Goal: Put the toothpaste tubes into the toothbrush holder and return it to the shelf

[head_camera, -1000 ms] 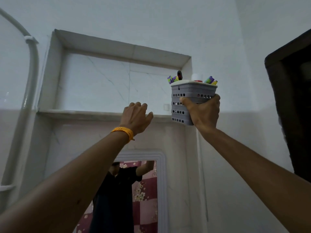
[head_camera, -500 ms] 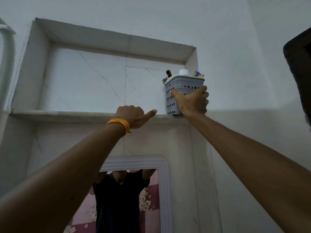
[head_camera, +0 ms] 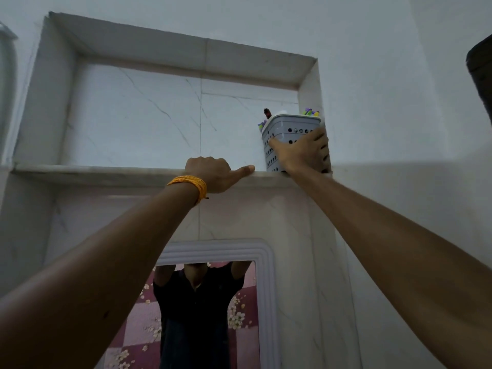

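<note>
The grey perforated toothbrush holder (head_camera: 288, 131) stands at the right end of the marble shelf (head_camera: 106, 173), against the niche's right wall. Coloured brush ends and a white cap poke out of its top; the toothpaste tubes cannot be made out. My right hand (head_camera: 303, 153) wraps around the holder's front and right side. My left hand (head_camera: 213, 174), with an orange band at the wrist, rests on the shelf's front edge, fingers curled over the ledge and thumb stretched toward the holder.
The shelf is the floor of a recessed marble niche high in the wall. Below it hangs a white-framed mirror (head_camera: 262, 288) reflecting a person in a dark shirt. A dark door frame (head_camera: 482, 75) shows at the right edge.
The holder went from mid-air in front of the niche onto the right end of the shelf, still in my right hand. My left hand dropped onto the shelf edge.
</note>
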`<state>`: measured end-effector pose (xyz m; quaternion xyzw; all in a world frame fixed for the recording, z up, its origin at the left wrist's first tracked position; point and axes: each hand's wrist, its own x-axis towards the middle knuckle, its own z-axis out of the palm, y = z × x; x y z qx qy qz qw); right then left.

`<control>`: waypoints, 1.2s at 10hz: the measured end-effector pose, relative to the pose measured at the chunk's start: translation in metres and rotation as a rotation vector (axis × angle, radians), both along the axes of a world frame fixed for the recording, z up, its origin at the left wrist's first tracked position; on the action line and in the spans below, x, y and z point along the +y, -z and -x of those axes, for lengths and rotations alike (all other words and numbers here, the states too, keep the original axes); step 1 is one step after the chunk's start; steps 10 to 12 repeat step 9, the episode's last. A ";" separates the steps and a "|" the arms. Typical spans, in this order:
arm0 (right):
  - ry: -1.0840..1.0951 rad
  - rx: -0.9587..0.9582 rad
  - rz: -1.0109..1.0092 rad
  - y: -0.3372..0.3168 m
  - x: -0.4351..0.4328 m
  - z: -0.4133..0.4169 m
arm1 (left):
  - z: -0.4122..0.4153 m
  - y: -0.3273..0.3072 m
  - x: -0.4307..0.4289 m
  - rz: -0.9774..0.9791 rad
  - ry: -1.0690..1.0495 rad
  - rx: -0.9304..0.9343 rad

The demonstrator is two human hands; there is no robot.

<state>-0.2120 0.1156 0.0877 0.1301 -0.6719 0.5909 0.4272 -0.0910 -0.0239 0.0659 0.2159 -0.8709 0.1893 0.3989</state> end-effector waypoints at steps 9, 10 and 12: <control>0.220 0.347 -0.324 0.096 0.013 -0.027 | -0.032 0.045 -0.001 0.192 0.203 0.270; 0.220 0.347 -0.324 0.096 0.013 -0.027 | -0.032 0.045 -0.001 0.192 0.203 0.270; 0.220 0.347 -0.324 0.096 0.013 -0.027 | -0.032 0.045 -0.001 0.192 0.203 0.270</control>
